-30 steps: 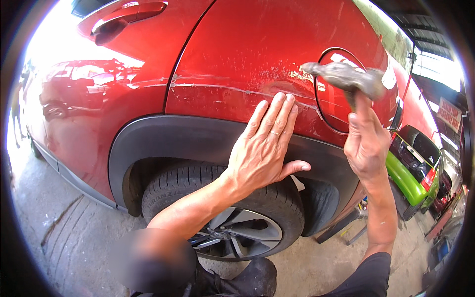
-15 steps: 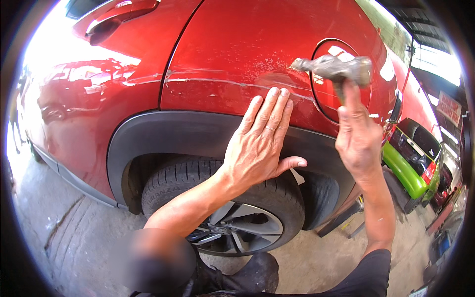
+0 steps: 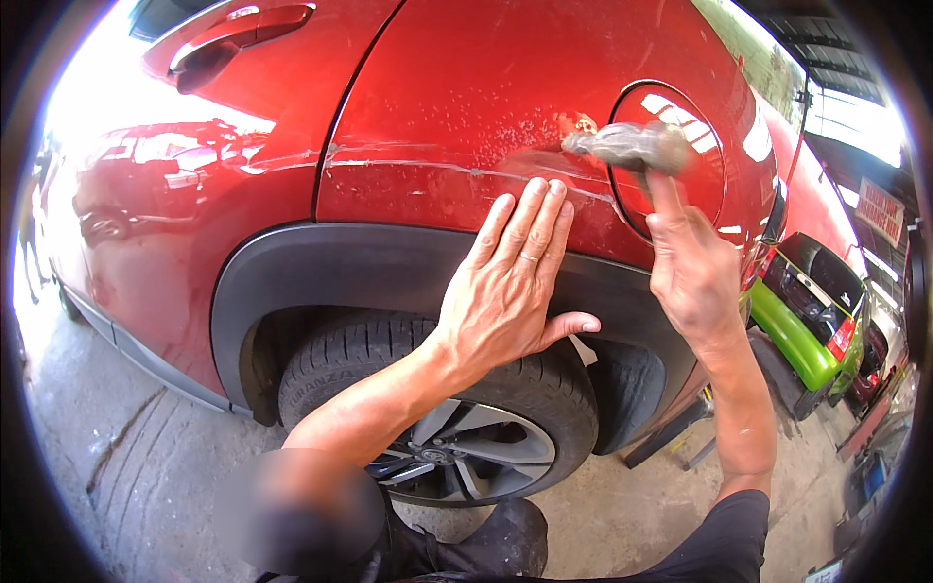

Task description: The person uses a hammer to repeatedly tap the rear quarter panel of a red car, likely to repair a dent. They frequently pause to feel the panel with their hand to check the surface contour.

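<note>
- Our right hand (image 3: 696,272) grips a hammer (image 3: 622,145), blurred and partly hidden.
- At its seven o'clock, our flat, unclenched left hand (image 3: 502,291) covers some black arch trim (image 3: 330,257).

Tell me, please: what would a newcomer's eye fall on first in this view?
Probably first on the blurred hammer, held by the right hand in front of the round fuel flap on the red car body. Then on the left hand, stretched flat over the dark wheel-arch trim, its fingertips near a long pale scratch. At far right, a bright green vehicle also stands out.
</note>
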Available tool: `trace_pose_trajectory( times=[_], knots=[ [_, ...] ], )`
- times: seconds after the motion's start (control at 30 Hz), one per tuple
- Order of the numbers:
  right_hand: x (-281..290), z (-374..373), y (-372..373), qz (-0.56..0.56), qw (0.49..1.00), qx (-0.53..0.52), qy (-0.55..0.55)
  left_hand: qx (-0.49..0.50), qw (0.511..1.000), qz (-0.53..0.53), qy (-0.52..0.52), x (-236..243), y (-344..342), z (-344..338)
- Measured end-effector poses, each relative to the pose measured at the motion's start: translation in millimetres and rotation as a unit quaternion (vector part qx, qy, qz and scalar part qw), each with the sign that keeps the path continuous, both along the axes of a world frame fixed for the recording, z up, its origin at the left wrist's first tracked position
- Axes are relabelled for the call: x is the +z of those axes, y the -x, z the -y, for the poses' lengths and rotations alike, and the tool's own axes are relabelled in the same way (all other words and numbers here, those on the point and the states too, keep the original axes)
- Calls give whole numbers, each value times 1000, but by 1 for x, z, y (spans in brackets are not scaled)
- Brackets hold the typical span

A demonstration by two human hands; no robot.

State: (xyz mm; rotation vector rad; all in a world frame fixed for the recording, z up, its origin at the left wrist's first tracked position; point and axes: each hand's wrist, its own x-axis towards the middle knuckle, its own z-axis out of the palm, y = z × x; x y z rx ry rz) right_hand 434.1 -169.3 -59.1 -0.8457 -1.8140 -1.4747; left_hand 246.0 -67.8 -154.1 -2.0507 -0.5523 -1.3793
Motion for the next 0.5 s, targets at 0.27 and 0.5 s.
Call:
trace_pose_trajectory(
  times=[0.27,0.5],
  knots=[
    [-5,-2,-4,1,1000,-4,5,10,1000,-2,0,0,1,0],
    [-7,-5,-9,-1,1000,18,-8,-1,1000,-1,2,-1,-1,0]
  ],
)
